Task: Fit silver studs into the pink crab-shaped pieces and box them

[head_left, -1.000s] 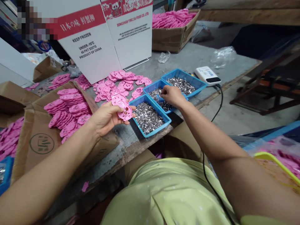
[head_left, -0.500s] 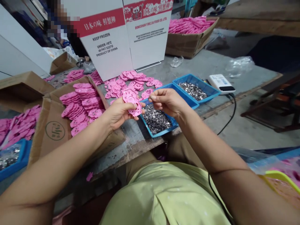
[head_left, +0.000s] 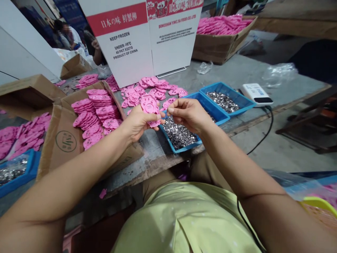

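Note:
A flat pink plastic piece (head_left: 149, 105) with cut-outs is gripped in my left hand (head_left: 140, 123), the thumb lying across its face. Just to the right, my right hand (head_left: 185, 112) is closed in a pinch, its fingertips close to the piece's edge; whatever they hold is too small to make out. Beneath the right hand stands a blue tray (head_left: 176, 151) of small shiny metal parts (head_left: 177, 133). Behind both hands lies a loose heap of similar pink pieces (head_left: 155, 86).
At left, a cardboard box (head_left: 50, 140) holds stacked pink pieces. A white carton (head_left: 129, 70) stands behind the heap. Right of it are another blue tray (head_left: 249, 103), a white device (head_left: 256, 94) with a cable, and a pink-filled box (head_left: 221, 49). A person (head_left: 73, 37) sits far back.
My left hand has tilted the pink piece more upright. The right hand stays pinched, its fingertips now nearer the piece. The whole view has shifted slightly.

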{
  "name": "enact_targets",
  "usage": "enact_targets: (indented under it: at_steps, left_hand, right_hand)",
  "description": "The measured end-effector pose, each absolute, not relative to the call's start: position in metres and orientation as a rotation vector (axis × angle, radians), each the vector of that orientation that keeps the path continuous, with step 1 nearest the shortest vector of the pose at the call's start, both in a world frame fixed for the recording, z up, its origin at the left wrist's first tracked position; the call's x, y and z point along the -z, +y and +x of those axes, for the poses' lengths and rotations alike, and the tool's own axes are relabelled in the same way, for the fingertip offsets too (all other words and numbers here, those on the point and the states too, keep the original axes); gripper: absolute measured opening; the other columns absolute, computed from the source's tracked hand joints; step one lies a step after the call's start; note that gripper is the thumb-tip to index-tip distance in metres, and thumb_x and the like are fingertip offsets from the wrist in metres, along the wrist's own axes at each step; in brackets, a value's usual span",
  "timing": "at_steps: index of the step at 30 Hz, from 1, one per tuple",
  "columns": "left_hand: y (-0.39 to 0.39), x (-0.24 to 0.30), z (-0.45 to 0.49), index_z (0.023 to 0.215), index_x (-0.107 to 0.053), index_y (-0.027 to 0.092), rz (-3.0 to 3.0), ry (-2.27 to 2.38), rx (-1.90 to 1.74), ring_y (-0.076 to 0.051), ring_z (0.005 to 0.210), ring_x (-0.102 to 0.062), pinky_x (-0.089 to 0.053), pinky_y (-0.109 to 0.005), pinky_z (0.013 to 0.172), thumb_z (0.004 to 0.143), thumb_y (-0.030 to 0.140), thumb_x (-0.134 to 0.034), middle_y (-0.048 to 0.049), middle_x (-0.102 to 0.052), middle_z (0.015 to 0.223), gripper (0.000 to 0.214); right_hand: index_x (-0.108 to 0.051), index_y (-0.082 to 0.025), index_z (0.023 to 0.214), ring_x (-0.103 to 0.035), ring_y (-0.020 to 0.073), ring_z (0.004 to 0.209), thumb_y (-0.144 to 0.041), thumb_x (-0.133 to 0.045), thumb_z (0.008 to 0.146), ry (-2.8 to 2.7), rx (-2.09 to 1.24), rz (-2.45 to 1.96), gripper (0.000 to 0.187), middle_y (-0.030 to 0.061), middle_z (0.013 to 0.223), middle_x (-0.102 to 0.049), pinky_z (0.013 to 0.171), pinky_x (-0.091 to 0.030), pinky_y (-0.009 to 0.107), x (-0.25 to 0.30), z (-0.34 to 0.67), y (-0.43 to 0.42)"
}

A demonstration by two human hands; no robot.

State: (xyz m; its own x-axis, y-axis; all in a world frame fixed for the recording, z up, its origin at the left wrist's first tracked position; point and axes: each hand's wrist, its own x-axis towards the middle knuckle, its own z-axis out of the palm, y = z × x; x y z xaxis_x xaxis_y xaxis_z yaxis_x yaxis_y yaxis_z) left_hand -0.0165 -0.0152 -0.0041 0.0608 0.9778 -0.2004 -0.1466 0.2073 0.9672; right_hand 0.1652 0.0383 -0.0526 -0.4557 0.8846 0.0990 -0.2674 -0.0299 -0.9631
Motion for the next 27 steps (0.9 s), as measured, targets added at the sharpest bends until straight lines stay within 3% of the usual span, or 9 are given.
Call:
enact_targets:
  at_steps: [3, 10, 14, 19, 27]
  left_hand:
    - [-0.015, 0.005, -0.016, 0.102, -0.063, 0.013, 0.992, 1.174, -1.117, -0.019, 0.063, -0.072, -0.048, -0.024, 0.046, 0.060, 0.005, -0.085, -0.0038, -0.072, 0.076, 0.047]
    - [-0.015, 0.006, -0.015, 0.097, -0.065, 0.013, 1.061, 1.246, -1.220, -0.015, 0.057, -0.067, -0.043, -0.021, 0.044, 0.056, 0.006, -0.087, -0.0008, -0.070, 0.070, 0.048]
    - [-0.016, 0.003, -0.013, 0.094, -0.064, 0.013, 1.087, 1.274, -1.231, -0.014, 0.055, -0.065, -0.041, -0.020, 0.042, 0.056, 0.006, -0.086, -0.0007, -0.069, 0.067, 0.043]
    - [-0.014, 0.005, -0.013, 0.091, -0.063, 0.014, 1.126, 1.294, -1.268, -0.013, 0.054, -0.065, -0.040, -0.018, 0.041, 0.055, 0.008, -0.085, 0.0007, -0.068, 0.067, 0.043]
    - [-0.012, 0.010, -0.016, 0.082, -0.060, 0.015, 1.144, 1.257, -1.331, -0.013, 0.054, -0.065, -0.044, -0.020, 0.042, 0.054, 0.014, -0.081, 0.0010, -0.066, 0.066, 0.035]
  right_hand:
    - [-0.067, -0.019, 0.070, -0.040, 0.0072, 0.047, -0.043, -0.094, 0.069, -1.430, -1.560, -0.740, 0.036, -0.0031, 0.055, -0.056, 0.044, -0.028, 0.025, 0.049, 0.157, 0.034]
    - [-0.067, -0.019, 0.071, -0.042, 0.0068, 0.046, -0.035, -0.090, 0.072, -1.509, -1.457, -0.749, 0.028, -0.0013, 0.060, -0.067, 0.043, -0.028, 0.024, 0.044, 0.142, 0.034]
    - [-0.062, -0.020, 0.072, -0.045, 0.0073, 0.045, -0.035, -0.093, 0.072, -1.516, -1.491, -0.749, 0.034, 0.0011, 0.062, -0.070, 0.041, -0.030, 0.024, 0.041, 0.140, 0.037]
    - [-0.057, -0.021, 0.072, -0.046, 0.0072, 0.043, -0.046, -0.098, 0.065, -1.492, -1.524, -0.715, 0.049, -0.0003, 0.060, -0.068, 0.039, -0.031, 0.024, 0.040, 0.138, 0.038]
    - [-0.062, -0.021, 0.072, -0.041, 0.0062, 0.047, -0.064, -0.095, 0.061, -1.281, -1.464, -0.691, 0.055, -0.0039, 0.061, -0.061, 0.044, -0.032, 0.025, 0.058, 0.131, 0.031]
